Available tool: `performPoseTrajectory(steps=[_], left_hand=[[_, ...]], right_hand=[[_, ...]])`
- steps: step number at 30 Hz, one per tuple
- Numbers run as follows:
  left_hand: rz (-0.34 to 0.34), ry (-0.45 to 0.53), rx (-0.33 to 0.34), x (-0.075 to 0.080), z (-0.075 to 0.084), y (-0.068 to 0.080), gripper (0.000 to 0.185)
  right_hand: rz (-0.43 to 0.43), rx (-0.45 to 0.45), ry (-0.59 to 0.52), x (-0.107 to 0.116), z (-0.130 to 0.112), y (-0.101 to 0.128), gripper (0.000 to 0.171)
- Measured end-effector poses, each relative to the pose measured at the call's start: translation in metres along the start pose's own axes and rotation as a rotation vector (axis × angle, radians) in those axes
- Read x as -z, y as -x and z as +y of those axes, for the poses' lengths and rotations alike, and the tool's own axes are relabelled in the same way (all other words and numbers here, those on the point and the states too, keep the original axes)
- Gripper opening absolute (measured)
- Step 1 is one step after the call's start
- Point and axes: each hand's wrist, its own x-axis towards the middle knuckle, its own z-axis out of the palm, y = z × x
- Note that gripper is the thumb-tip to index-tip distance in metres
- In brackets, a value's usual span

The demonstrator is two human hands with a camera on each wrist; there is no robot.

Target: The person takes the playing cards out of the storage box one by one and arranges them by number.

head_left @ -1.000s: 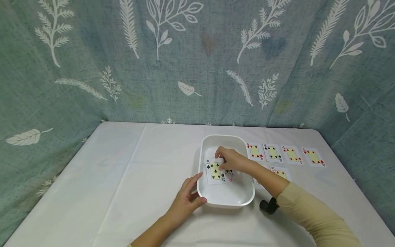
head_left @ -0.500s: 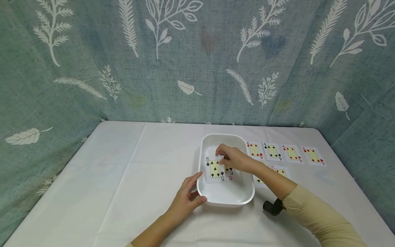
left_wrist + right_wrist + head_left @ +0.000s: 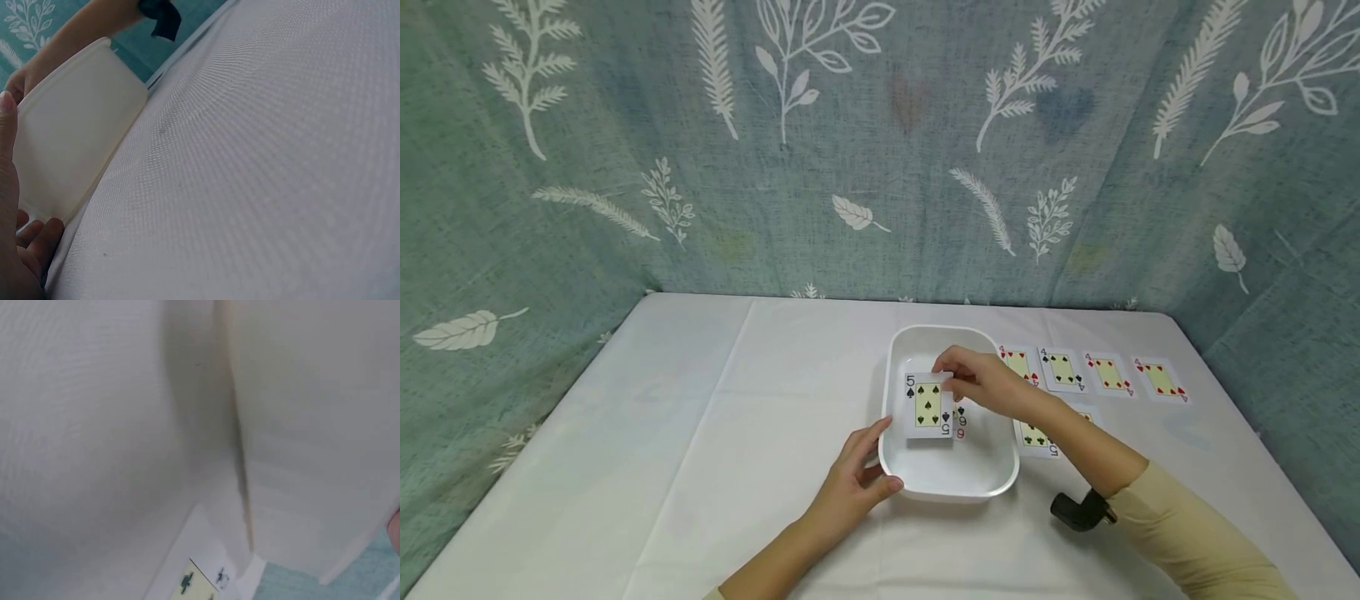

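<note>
Five of spades [image 3: 928, 406]: lies left of your right hand [image 3: 988, 383], which pinches its edge; long axis away from you; left hand [image 3: 853, 482] grips white tub [image 3: 958, 477].

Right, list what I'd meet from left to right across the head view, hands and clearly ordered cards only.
Left hand, five of spades, right hand, four of spades, four of diamonds, red four (suit unclear).
</note>
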Motion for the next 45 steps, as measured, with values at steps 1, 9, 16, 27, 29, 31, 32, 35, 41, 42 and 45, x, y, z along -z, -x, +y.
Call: performPoseTrajectory(steps=[1,9,16,27,29,31,32,35,41,42,45], left_hand=[[-0.003,0.002,0.000,0.000,0.000,0.000,0.076],[-0.005,-0.008,-0.020,0.001,-0.001,0.000,0.075],[-0.016,-0.009,-0.020,0.001,0.000,0.002,0.075],[-0.005,0.004,-0.017,0.000,0.000,0.001,0.076],[-0.008,0.004,-0.014,0.000,0.000,0.001,0.076],[-0.009,0.003,-0.012,0.000,0.001,0.001,0.077],[-0.008,0.003,-0.012,0.000,0.001,0.001,0.077],[-0.007,0.006,-0.015,0.000,0.000,0.001,0.077],[-0.012,0.004,-0.001,-0.001,0.000,0.001,0.076],[-0.010,0.001,0.010,-0.001,0.000,0.001,0.077],[-0.006,-0.010,0.020,0.000,0.001,0.001,0.077]], right_hand=[[0.006,0.002,0.005,0.002,-0.001,0.001,0.020],[0.091,0.014,-0.027,0.020,-0.005,0.014,0.022],[0.166,-0.023,-0.001,0.037,0.000,0.027,0.020],[0.272,-0.047,0.037,0.060,0.007,0.051,0.019],[0.287,-0.053,0.056,0.065,0.007,0.056,0.019],[0.298,-0.060,0.079,0.069,0.009,0.062,0.018],[0.302,-0.062,0.091,0.071,0.009,0.065,0.018],[0.312,-0.062,0.117,0.077,0.012,0.073,0.018],[0.339,-0.090,0.117,0.085,0.016,0.091,0.019],[0.349,-0.100,0.123,0.086,0.017,0.095,0.019],[0.371,-0.129,0.144,0.090,0.021,0.106,0.017]])
